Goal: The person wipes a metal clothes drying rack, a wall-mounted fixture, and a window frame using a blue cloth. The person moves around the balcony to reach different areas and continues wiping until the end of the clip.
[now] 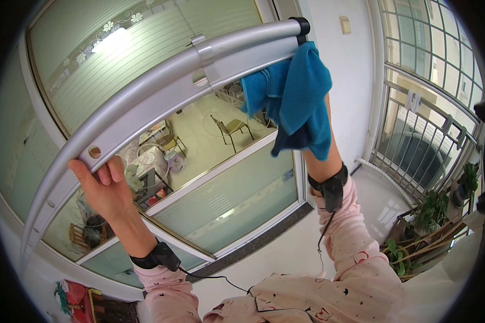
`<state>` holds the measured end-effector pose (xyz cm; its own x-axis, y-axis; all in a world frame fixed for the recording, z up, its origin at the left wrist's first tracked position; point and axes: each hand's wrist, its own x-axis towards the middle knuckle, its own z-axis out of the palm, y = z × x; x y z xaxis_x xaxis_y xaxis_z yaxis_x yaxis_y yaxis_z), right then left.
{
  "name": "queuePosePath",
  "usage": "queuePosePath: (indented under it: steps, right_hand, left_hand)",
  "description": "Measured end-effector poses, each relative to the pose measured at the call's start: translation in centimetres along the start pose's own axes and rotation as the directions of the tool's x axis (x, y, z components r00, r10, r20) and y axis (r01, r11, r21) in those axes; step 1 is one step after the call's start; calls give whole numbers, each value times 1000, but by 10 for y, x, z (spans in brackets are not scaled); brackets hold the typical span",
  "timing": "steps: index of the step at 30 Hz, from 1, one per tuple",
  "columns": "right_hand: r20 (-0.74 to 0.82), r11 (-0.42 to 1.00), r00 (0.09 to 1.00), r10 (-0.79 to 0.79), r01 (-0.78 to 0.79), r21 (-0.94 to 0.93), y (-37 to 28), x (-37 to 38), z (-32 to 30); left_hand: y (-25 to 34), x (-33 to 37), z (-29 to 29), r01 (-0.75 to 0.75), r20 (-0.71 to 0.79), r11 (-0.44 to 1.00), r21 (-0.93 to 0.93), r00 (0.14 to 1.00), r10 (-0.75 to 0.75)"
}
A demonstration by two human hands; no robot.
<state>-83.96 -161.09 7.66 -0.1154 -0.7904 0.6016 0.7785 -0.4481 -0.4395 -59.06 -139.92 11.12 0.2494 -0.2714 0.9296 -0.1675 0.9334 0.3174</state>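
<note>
A long silver metal drying rail (145, 89) stretches across the upper view, with a flat lower band, round holes and a black end cap (300, 26) at its right end. My left hand (106, 185) grips the band's lower edge beside a hole, the thumb in front and the fingers curled round it. At the right end hangs a blue cloth (305, 102), draped over my raised right hand and pressed to the band's underside. The cloth hides the right hand's fingers; only the wrist and forearm show below it. Both wrists wear black straps with cables.
Sliding glass doors (226, 210) stand behind the rail, with a chair (231, 128) in the room beyond. At right are a railed window (415, 129) and potted plants (434, 207). Red items (76, 299) lie at lower left. A switch (345, 25) is on the wall.
</note>
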Motion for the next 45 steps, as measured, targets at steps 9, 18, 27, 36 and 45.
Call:
queuePosePath:
  steps: [9, 18, 27, 36, 45]
  right_hand:
    - [-2, 919, 1000, 15, -13, 394, -2, -5, 58]
    - [107, 945, 993, 50, -82, 316, 33, 3, 39]
    - [215, 919, 971, 106, -178, 352, 31, -21, 79]
    - [251, 914, 967, -46, -60, 401, 49, -7, 31]
    - [214, 593, 636, -741, 770, -237, -35, -6, 11]
  left_hand:
    - [-3, -1, 21, -40, -199, 999, 37, 979, 47]
    - [-1, 3, 6, -11, -109, 997, 73, 994, 19]
    - [-17, 6, 33, 28, -134, 997, 76, 991, -18]
    - [-20, 7, 28, 33, -161, 996, 88, 987, -18]
    - [-14, 7, 15, 31, -195, 997, 77, 981, -16]
